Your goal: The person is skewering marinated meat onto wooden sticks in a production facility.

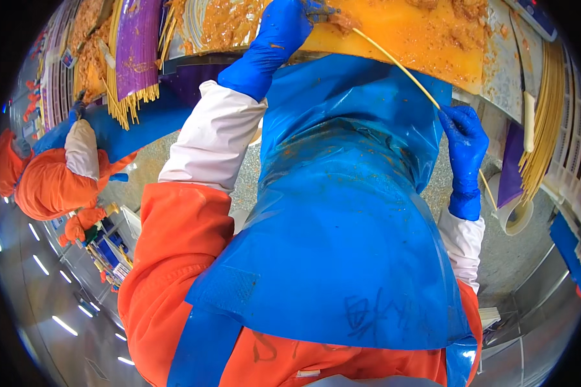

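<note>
My left hand (pixel 290 29), in a blue glove, is at the top edge of the head view, its fingers smeared and against a piece of marinated raw meat (pixel 344 22) on the orange-stained board (pixel 387 43). Whether they grip the meat is hard to see. A long bamboo skewer (pixel 397 63) slants from that meat down to my right hand (pixel 464 138), also gloved in blue. The right fingers are closed on the skewer, in front of the board's near edge, and its rear end shows past the wrist.
Chopped meat (pixel 460 14) lies on the board. At right are a bundle of skewers (pixel 544 116), a white-handled tool (pixel 528 121) and a white bucket (pixel 515 220) below. More skewers lie on purple plastic (pixel 138 48) at left, where a co-worker in orange (pixel 53 181) stands at the bench.
</note>
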Tool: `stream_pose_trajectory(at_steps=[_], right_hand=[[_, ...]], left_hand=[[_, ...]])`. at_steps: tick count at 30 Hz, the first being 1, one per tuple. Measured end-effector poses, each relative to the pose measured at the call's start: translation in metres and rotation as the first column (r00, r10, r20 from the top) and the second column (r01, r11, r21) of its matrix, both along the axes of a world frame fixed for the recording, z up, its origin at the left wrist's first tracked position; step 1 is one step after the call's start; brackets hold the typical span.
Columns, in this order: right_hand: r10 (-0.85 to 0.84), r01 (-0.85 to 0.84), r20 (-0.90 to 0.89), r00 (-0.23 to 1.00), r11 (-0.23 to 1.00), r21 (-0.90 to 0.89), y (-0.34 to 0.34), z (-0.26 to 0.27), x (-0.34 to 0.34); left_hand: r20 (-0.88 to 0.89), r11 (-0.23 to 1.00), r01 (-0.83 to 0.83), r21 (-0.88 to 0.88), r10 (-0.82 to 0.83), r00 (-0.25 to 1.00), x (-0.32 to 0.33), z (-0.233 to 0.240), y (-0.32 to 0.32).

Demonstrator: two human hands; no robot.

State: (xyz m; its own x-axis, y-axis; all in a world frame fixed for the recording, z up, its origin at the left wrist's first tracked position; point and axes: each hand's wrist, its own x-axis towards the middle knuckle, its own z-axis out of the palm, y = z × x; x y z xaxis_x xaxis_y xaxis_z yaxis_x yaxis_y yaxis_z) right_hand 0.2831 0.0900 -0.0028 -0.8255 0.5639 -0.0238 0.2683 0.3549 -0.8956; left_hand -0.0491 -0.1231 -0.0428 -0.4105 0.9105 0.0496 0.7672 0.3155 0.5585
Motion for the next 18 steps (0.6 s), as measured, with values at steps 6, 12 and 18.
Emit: stream_pose_trajectory(at_steps=[6,12,18], right_hand=[[0.009,-0.010,0.024,1.000,1.000,0.026,0.000,-0.002,-0.010],[-0.018,-0.002,0.101,0.995,0.981,0.194,-0.017,0.032,-0.021],[-0.029,0.001,0.094,0.995,0.959,0.283,-0.025,0.038,-0.021]], left_hand=[[0.691,0.785,-0.267,0.559,-0.263,0.673,0.000,-0.024,0.003],[-0.298,0.998,0.025,0.064,-0.004,0.954,0.007,0.024,0.018],[-0.275,0.981,0.037,0.193,0.018,0.961,0.000,0.017,0.016]])
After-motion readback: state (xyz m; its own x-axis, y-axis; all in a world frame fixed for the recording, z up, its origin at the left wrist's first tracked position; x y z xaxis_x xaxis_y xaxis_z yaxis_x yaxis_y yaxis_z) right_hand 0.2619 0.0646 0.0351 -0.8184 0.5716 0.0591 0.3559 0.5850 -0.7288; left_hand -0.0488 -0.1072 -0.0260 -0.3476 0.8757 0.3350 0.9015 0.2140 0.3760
